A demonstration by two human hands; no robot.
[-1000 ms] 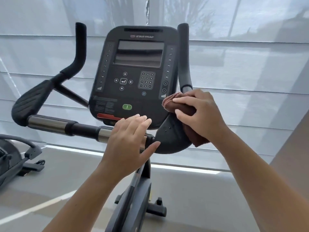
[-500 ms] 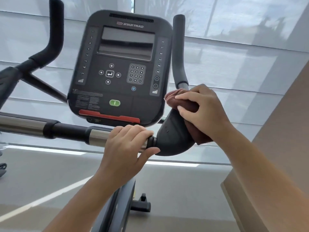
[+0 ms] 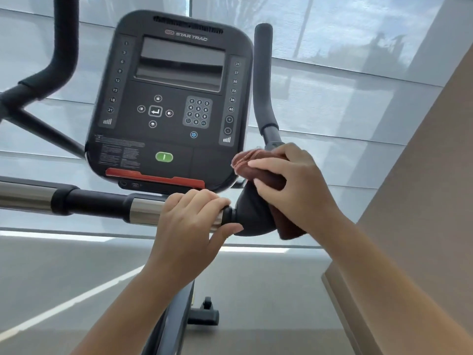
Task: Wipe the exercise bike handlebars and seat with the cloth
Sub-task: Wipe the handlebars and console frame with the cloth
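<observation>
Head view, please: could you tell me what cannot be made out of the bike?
Seat: outside the head view's frame.
Left handlebar: cut off by top and left edges.
Pad under the cloth: hidden by cloth and right hand.
Console small print: too small to read.
Chrome bar: partly covered by left hand.

Counting now: one console (image 3: pixel 169 98). Two upright horns flank it, left horn (image 3: pixel 64 34) and right horn (image 3: pixel 263 73). One crossbar (image 3: pixel 97 201) runs below it, carrying two chrome sleeves (image 3: pixel 146 211). At the console's lower right I see one cloth (image 3: pixel 268 175) and one black pad (image 3: pixel 250 216). Two grips: left grip (image 3: pixel 189 221), right grip (image 3: pixel 294 185). On the console's face: one green button (image 3: pixel 164 157), one keypad (image 3: pixel 197 111), one red strip (image 3: pixel 153 178).
</observation>
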